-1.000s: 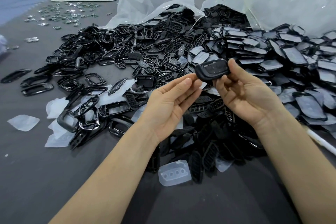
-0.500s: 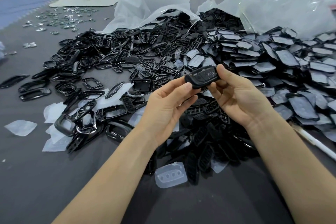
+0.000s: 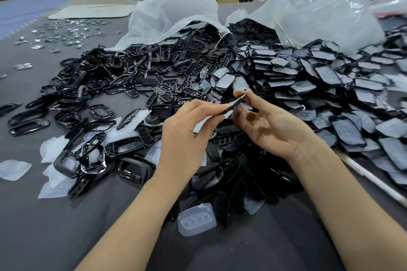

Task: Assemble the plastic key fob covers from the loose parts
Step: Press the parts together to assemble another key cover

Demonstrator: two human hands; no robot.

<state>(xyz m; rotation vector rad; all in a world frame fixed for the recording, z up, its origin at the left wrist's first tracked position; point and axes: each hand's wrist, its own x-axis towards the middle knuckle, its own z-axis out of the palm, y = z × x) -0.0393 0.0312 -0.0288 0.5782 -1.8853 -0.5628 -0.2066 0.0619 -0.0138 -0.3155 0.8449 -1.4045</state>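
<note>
A black key fob cover (image 3: 234,105) is held edge-on between both hands above the pile. My left hand (image 3: 189,136) pinches its near end with curled fingers. My right hand (image 3: 266,125) pinches its far end between thumb and forefinger. Under the hands lies a big heap of black button panels (image 3: 176,92). Glossy black frames (image 3: 92,156) are spread at the left. Flat black backs with grey film (image 3: 330,77) are heaped at the right.
Clear soft inserts (image 3: 196,219) lie near the front and at the left (image 3: 13,169) on the dark grey table (image 3: 66,226). Two open plastic bags (image 3: 171,17) stand behind the heap. Small shiny metal pieces (image 3: 63,35) are scattered far left. A white rod (image 3: 372,180) lies at the right.
The cover has turned from flat, face up, to edge-on between the hands. My left hand has gone from open under it to pinching its end. Both hands have dropped slightly.
</note>
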